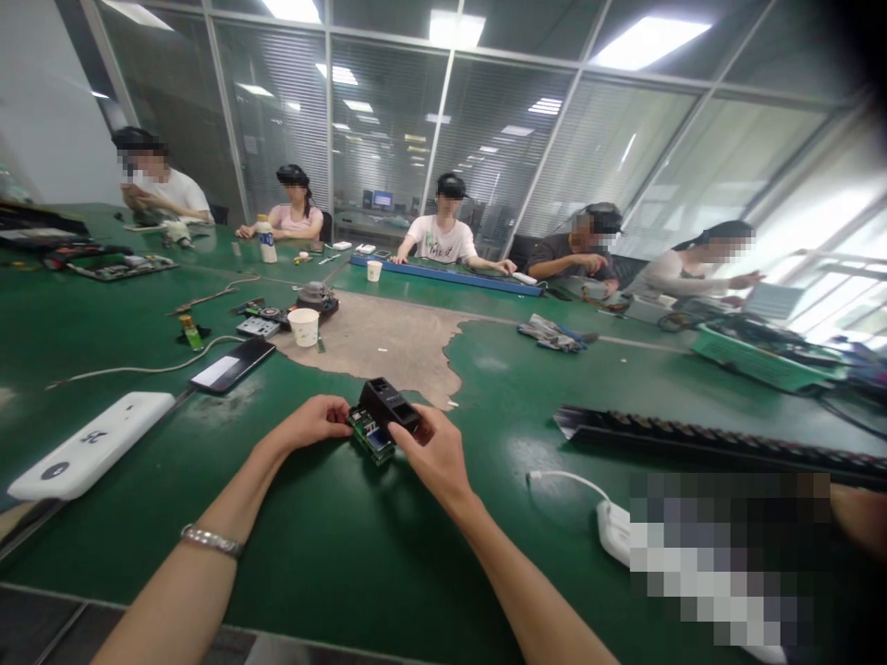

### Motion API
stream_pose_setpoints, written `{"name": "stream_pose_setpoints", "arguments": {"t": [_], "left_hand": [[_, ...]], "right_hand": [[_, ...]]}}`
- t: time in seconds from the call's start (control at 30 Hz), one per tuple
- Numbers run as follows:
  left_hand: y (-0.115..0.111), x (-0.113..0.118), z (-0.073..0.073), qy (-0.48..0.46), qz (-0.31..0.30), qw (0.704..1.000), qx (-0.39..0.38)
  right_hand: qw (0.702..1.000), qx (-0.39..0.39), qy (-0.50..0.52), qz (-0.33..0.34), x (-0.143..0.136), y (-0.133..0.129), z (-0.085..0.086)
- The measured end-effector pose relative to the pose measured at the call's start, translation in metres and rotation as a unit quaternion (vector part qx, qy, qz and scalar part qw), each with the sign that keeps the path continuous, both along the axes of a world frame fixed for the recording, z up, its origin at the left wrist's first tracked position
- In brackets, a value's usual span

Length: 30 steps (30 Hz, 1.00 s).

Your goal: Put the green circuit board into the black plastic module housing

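Left hand (313, 423) pinches the green circuit board (372, 438) edge, grip closed on it. Right hand (438, 454) grip closed on black housing (389, 405) atop board, over green counter (346, 554).

A large green table (139, 332) fills the room. From ten to two o'clock stand glass walls (388, 120) with blinds; ceiling lights (648, 39) glow at twelve, bright windows (824, 231) at three.

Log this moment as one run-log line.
left hand: gripping green circuit board | right hand: holding black housing on board | surface: green table | nearby: black phone, paper cup
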<state>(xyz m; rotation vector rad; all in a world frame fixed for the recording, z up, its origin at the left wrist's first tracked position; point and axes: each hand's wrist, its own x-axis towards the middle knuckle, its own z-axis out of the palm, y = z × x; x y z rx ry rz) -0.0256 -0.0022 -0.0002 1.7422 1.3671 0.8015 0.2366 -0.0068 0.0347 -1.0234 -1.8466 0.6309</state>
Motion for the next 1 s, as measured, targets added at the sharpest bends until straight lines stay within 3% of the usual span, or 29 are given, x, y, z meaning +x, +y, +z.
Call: {"name": "stream_pose_setpoints", "arguments": {"t": [0.2, 0.47, 0.67, 1.0], "left_hand": [[-0.003, -0.002, -0.002, 0.018, 0.02, 0.999, 0.03], [-0.007, -0.002, -0.002, -0.026, 0.036, 0.999, 0.012], [-0.008, -0.002, 0.0, 0.016, 0.061, 0.997, 0.04], [-0.015, 0.003, 0.009, 0.048, 0.043, 0.996, 0.054]], "right_hand": [[1.0, -0.004, -0.013, 0.026, -0.011, -0.009, -0.003], [0.996, 0.043, -0.07, 0.031, -0.012, -0.021, -0.003], [0.993, 0.05, -0.102, 0.028, -0.012, -0.023, -0.007], [0.993, 0.033, -0.115, 0.026, -0.009, -0.021, -0.014]]}}
